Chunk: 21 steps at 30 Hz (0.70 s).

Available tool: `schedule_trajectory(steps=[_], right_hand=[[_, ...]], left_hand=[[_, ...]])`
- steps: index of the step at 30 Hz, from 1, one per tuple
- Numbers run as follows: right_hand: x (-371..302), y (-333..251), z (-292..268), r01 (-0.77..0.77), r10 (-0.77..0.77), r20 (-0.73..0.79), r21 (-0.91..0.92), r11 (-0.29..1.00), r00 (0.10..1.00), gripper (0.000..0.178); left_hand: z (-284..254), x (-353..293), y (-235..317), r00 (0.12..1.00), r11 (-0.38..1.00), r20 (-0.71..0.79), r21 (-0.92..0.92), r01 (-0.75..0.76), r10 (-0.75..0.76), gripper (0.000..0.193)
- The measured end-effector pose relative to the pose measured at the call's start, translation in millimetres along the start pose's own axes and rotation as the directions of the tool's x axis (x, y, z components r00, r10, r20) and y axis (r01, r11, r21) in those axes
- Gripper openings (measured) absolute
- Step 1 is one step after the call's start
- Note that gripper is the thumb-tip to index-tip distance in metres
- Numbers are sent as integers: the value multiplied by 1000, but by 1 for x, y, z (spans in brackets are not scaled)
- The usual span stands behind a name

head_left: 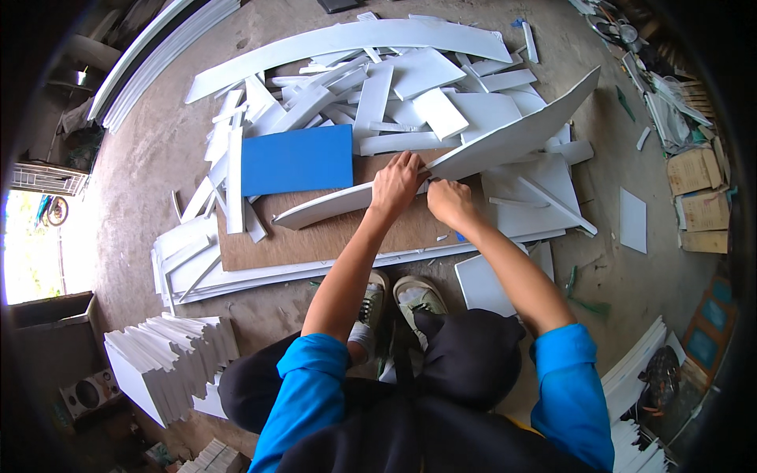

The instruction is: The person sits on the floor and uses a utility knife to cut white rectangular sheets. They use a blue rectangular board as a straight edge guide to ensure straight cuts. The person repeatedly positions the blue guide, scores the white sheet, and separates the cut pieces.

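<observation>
A long white foam-like board (516, 126) stands on edge across the brown wooden board (315, 243) in front of me, its right end rising higher than its left. My left hand (397, 186) is closed over the upper edge of the white board near its middle. Just to the right, my right hand (453, 205) makes a fist against the near face of the same board. A small dark bit shows at its fingers, but what it holds is hidden. A blue rectangular panel (297, 161) lies flat on the brown board, beyond the white board's left part.
Behind the brown board, white offcuts (378, 94) form a large heap. A stack of white pieces (162, 363) stands at the lower left. Cardboard boxes (698, 193) line the right side. One white sheet (485, 282) lies near my right shoe (419, 299).
</observation>
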State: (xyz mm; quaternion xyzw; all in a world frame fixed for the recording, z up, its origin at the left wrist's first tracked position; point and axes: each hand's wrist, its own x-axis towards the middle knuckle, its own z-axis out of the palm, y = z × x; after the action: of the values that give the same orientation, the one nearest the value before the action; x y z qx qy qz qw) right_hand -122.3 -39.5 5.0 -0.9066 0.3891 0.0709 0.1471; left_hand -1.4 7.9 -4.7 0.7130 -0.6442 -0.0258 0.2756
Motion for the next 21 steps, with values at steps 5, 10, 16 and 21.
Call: schedule_trajectory(steps=[5,10,16,21], right_hand=[[7,4,20,-17,17,11,-15,1000,1000,21],[15,8,52,-82,81,35,28,996,996,21],[1,27,106,40,-52,-222,-61,997,974,22],[-38,23,118,-48,38,-152,-63,997,988,22]], left_hand=[[1,-3,5,999,1000,29,-17,20,-19,23],[-2,-2,4,1000,1000,28,-19,10,-9,23],[2,0,4,1000,1000,26,1,-12,12,26],[4,7,-5,998,999,45,41,33,-35,27]])
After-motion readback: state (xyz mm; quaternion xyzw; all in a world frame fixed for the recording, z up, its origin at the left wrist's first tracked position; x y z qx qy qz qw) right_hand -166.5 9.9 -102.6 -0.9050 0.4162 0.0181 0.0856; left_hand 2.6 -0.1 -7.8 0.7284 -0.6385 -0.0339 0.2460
